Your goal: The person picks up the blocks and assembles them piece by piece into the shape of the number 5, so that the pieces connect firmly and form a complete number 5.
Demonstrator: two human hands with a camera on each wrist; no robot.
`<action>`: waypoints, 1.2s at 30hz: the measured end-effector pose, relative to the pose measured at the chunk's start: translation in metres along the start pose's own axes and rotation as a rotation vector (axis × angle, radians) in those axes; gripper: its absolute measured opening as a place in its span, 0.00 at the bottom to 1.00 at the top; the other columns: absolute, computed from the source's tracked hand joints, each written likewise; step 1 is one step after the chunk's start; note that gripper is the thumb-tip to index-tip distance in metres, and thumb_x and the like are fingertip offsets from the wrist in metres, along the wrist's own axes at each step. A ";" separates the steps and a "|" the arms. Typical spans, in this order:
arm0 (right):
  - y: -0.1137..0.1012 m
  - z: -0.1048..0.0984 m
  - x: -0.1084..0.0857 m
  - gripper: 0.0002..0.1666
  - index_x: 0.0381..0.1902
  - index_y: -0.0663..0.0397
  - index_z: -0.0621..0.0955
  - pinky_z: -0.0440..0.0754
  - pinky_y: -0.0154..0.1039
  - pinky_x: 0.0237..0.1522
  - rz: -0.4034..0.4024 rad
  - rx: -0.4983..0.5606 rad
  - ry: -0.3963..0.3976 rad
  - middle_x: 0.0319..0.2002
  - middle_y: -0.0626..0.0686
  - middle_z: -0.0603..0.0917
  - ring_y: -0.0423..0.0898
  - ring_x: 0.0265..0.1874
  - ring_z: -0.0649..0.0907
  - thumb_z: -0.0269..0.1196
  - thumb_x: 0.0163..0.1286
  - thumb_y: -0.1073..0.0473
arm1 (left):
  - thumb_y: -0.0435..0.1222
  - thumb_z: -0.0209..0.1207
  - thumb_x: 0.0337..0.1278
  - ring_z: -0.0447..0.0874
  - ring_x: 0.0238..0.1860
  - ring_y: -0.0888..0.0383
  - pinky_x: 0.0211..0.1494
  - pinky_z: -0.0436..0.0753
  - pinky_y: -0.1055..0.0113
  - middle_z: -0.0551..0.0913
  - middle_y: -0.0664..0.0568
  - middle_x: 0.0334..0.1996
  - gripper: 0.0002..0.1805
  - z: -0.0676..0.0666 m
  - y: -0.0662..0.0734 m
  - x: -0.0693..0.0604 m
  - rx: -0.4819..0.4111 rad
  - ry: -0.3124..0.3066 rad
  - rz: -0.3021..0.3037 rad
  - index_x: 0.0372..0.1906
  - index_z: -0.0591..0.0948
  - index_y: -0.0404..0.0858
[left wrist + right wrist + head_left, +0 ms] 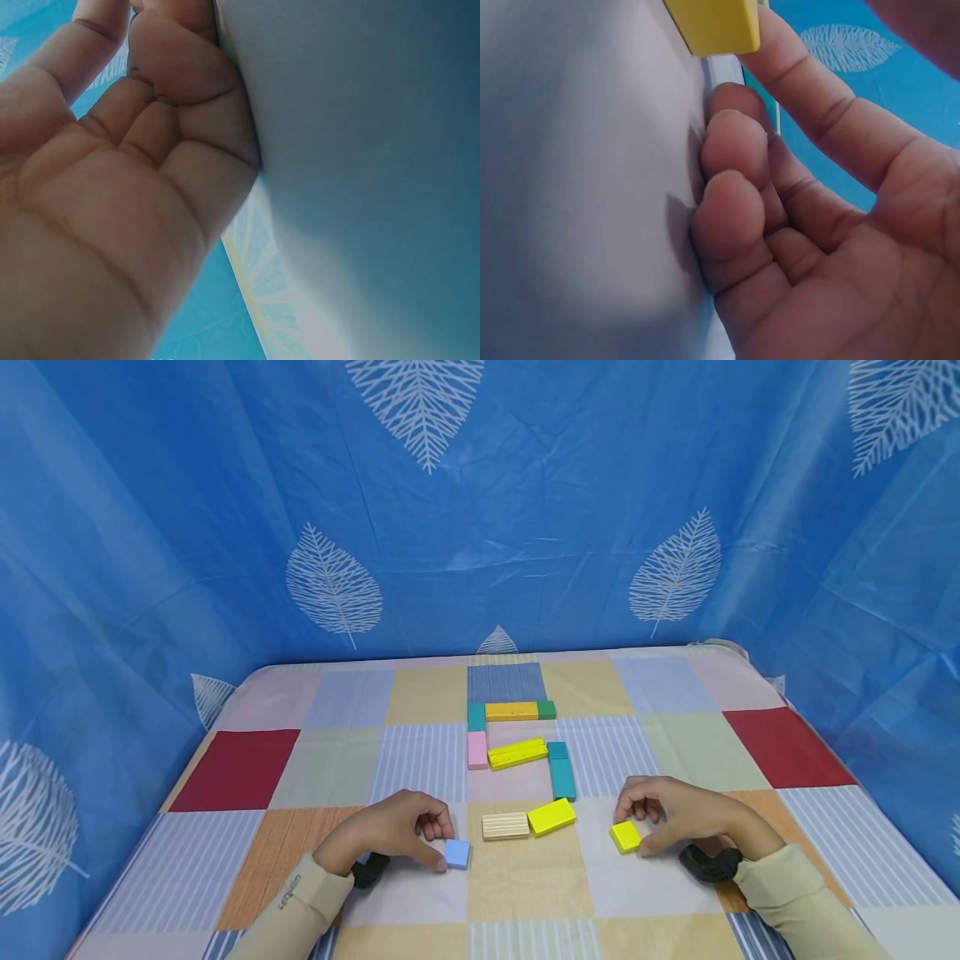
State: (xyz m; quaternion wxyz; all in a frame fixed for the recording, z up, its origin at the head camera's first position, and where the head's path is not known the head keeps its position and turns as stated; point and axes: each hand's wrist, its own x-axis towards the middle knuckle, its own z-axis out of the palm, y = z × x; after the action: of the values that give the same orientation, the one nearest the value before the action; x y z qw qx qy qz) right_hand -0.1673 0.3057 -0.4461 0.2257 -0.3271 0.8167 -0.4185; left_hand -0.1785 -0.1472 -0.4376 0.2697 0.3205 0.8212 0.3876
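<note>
A small light blue block [457, 854] lies on the patchwork cloth at the front middle. My left hand [397, 828] pinches its left side between thumb and index finger. In the left wrist view my left hand [127, 180] has its other fingers curled against the cloth, and the block is out of sight. To the right, my right hand [686, 814] holds a small yellow block [625, 837] between thumb and index finger. In the right wrist view the index finger touches the yellow block [716, 26], and the other fingers curl on the cloth.
Between the hands lie a ridged wooden block [506, 827] and a tilted yellow block [552, 817]. Farther back are teal blocks [562, 777], a pink block [477, 750], yellow sticks [518, 753], an orange block [512, 712] and a green block [546, 710]. A blue curtain [480, 527] hangs behind.
</note>
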 end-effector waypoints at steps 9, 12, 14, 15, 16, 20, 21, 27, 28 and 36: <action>0.002 -0.002 0.006 0.15 0.47 0.52 0.88 0.77 0.33 0.33 0.002 -0.053 0.056 0.36 0.46 0.79 0.45 0.33 0.78 0.79 0.63 0.62 | 0.30 0.81 0.52 0.73 0.32 0.66 0.39 0.74 0.71 0.79 0.60 0.29 0.12 -0.001 0.001 -0.001 0.003 0.000 -0.004 0.37 0.87 0.39; 0.002 -0.004 0.009 0.15 0.47 0.53 0.88 0.76 0.33 0.34 0.015 -0.054 0.059 0.36 0.46 0.79 0.45 0.32 0.77 0.80 0.63 0.62 | 0.30 0.81 0.52 0.73 0.32 0.67 0.39 0.74 0.71 0.79 0.60 0.29 0.12 -0.001 0.001 -0.001 0.008 0.000 -0.005 0.37 0.87 0.40; 0.003 -0.006 0.012 0.15 0.47 0.54 0.87 0.76 0.33 0.34 0.028 -0.047 0.057 0.36 0.47 0.79 0.45 0.31 0.77 0.80 0.63 0.63 | 0.31 0.81 0.52 0.73 0.32 0.67 0.39 0.74 0.71 0.79 0.60 0.29 0.12 -0.001 0.001 -0.001 0.011 -0.001 -0.001 0.37 0.87 0.40; 0.003 -0.007 0.013 0.16 0.47 0.55 0.87 0.76 0.33 0.34 0.033 -0.040 0.056 0.36 0.47 0.79 0.45 0.31 0.77 0.80 0.63 0.64 | 0.31 0.81 0.52 0.73 0.32 0.67 0.39 0.74 0.71 0.79 0.60 0.29 0.12 -0.001 0.001 0.000 0.012 -0.002 0.001 0.37 0.87 0.39; 0.003 -0.007 0.014 0.16 0.47 0.56 0.87 0.76 0.33 0.34 0.039 -0.028 0.057 0.36 0.48 0.79 0.45 0.30 0.76 0.79 0.63 0.64 | 0.31 0.81 0.52 0.73 0.32 0.67 0.39 0.74 0.72 0.79 0.60 0.29 0.12 -0.001 0.001 0.000 0.013 -0.002 0.003 0.37 0.87 0.39; 0.002 -0.010 0.020 0.16 0.48 0.60 0.86 0.76 0.32 0.34 0.053 0.004 0.063 0.34 0.50 0.79 0.44 0.30 0.76 0.78 0.63 0.67 | 0.31 0.81 0.52 0.73 0.32 0.67 0.39 0.74 0.72 0.79 0.60 0.29 0.12 -0.002 0.000 0.000 0.011 -0.003 0.005 0.37 0.87 0.39; 0.002 -0.010 0.021 0.16 0.48 0.61 0.86 0.76 0.32 0.34 0.052 0.008 0.063 0.34 0.51 0.79 0.44 0.29 0.76 0.78 0.63 0.67 | 0.31 0.81 0.52 0.73 0.32 0.67 0.39 0.75 0.72 0.79 0.60 0.29 0.12 -0.001 0.000 0.000 0.011 -0.004 0.005 0.37 0.87 0.39; 0.008 -0.012 0.025 0.16 0.48 0.61 0.86 0.74 0.32 0.32 0.071 0.033 0.068 0.33 0.50 0.80 0.44 0.28 0.75 0.77 0.63 0.67 | 0.31 0.81 0.52 0.74 0.32 0.66 0.39 0.76 0.71 0.79 0.60 0.30 0.12 -0.001 0.000 0.001 0.017 -0.002 0.008 0.37 0.87 0.40; 0.010 -0.013 0.025 0.17 0.48 0.62 0.86 0.74 0.32 0.32 0.069 0.045 0.065 0.33 0.50 0.80 0.45 0.27 0.75 0.77 0.63 0.67 | 0.31 0.81 0.52 0.74 0.32 0.66 0.39 0.76 0.71 0.79 0.60 0.30 0.12 -0.001 0.000 0.001 0.017 -0.001 0.007 0.37 0.87 0.40; 0.025 -0.014 0.025 0.18 0.51 0.67 0.84 0.72 0.34 0.28 0.000 0.168 0.046 0.34 0.61 0.80 0.47 0.25 0.74 0.75 0.64 0.67 | 0.31 0.81 0.52 0.74 0.32 0.67 0.40 0.76 0.71 0.80 0.61 0.29 0.12 0.000 -0.001 0.000 0.014 0.003 -0.003 0.37 0.88 0.40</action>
State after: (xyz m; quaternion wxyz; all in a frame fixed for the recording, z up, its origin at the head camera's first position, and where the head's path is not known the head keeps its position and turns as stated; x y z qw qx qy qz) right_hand -0.2026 0.3061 -0.4618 0.2335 -0.2971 0.7836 -0.4931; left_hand -0.1790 -0.1478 -0.4382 0.2667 0.3205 0.8248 0.3819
